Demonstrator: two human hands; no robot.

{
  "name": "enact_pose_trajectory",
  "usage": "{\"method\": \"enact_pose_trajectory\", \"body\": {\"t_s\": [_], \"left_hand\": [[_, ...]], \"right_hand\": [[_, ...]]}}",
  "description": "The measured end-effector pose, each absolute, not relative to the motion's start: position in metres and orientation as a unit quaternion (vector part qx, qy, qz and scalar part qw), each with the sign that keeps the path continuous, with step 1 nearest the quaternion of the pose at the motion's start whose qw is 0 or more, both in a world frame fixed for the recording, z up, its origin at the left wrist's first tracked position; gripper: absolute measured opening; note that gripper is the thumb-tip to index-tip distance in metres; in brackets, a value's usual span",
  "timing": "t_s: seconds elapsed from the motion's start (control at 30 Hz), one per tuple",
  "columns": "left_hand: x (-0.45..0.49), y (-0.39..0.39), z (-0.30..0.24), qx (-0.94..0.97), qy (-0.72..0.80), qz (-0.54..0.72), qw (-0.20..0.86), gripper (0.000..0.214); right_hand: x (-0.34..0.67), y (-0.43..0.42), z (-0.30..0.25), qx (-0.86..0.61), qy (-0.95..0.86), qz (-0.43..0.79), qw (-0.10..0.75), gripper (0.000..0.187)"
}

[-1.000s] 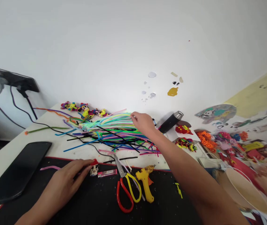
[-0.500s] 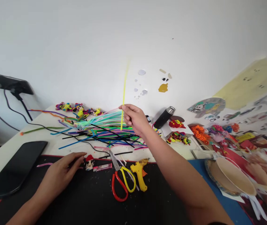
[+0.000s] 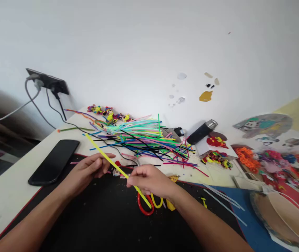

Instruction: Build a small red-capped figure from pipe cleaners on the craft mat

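Note:
A long yellow pipe cleaner (image 3: pixel 116 168) slants across in front of me, pinched between the thumb and fingers of my right hand (image 3: pixel 151 181). My left hand (image 3: pixel 93 167) is beside its upper part, fingers loosely curled and apart, with nothing visible in them. Whether those fingers touch the pipe cleaner is hard to see. Behind my right hand and the pipe cleaner lie scissors with one red handle (image 3: pixel 143 207) and one yellow handle, their blades mostly hidden. A yellow glue gun (image 3: pixel 171 205) is partly covered by my right wrist. Between my hands sits a small red-topped face figure (image 3: pixel 116 172).
Many coloured pipe cleaners (image 3: pixel 139 131) are heaped at the back against the wall. A black phone (image 3: pixel 55 161) lies at the left and a black thermos (image 3: pixel 201 133) leans at the back right. Small figures (image 3: pixel 107 112) stand behind; a round bowl (image 3: pixel 259 213) is at the right.
My right hand has come down and towards me with the yellow pipe cleaner, now slanted instead of upright. My left hand has lifted from beside the face figure towards it. The view has turned left.

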State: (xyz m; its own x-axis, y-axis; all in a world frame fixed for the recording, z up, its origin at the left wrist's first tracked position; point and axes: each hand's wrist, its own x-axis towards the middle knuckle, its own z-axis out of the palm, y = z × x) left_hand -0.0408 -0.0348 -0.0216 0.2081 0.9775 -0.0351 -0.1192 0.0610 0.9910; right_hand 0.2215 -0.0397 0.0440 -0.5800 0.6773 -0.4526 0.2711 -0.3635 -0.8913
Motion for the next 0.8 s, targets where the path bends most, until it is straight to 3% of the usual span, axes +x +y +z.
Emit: {"method": "enact_pose_trajectory", "body": {"t_s": [0.1,0.27,0.47,0.63,0.8], "left_hand": [[-0.036,-0.039,-0.022,0.521,0.393,0.385,0.653,0.052],[-0.026,-0.043,-0.018,0.574,0.371,0.291,0.670,0.043],[-0.033,-0.040,-0.017,0.549,0.432,0.358,0.619,0.042],[-0.040,-0.036,-0.010,0.595,0.526,0.367,0.485,0.044],[-0.034,-0.039,-0.013,0.682,0.589,0.275,0.335,0.047]], "right_hand": [[0.236,-0.060,0.031,-0.463,-0.522,0.705,0.126,0.038],[0.239,-0.077,0.011,-0.463,-0.478,0.730,0.157,0.042],[0.227,-0.085,-0.005,-0.454,-0.466,0.737,0.183,0.046],[0.228,-0.086,-0.003,-0.465,-0.453,0.733,0.201,0.050],[0.237,-0.087,0.001,-0.506,-0.428,0.711,0.235,0.055]]}}
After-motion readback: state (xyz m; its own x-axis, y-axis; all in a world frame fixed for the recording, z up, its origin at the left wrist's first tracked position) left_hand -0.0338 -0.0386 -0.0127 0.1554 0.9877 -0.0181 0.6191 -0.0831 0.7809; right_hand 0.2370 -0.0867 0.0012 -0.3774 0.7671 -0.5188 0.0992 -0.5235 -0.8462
